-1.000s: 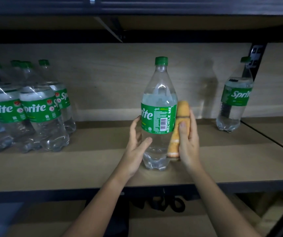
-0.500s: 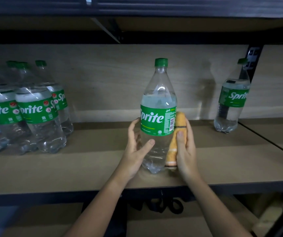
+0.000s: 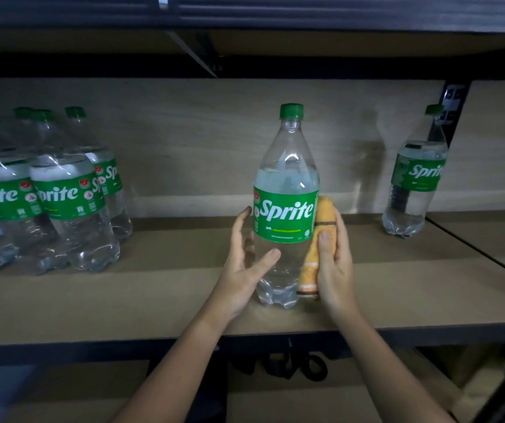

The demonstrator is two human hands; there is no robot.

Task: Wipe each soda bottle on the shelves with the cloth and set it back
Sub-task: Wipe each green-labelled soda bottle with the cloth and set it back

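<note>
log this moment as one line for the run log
step: wiping | middle bottle upright on shelf | left hand steadies it, fingers straight | right hand presses orange cloth to its side

A single head-worn camera looked forward and slightly down at a wooden shelf (image 3: pixel 153 300), close in, with both forearms reaching away from it. The shelf's front edge lay near, its back panel (image 3: pixel 202 141) far; another shelf's underside crossed the top.
</note>
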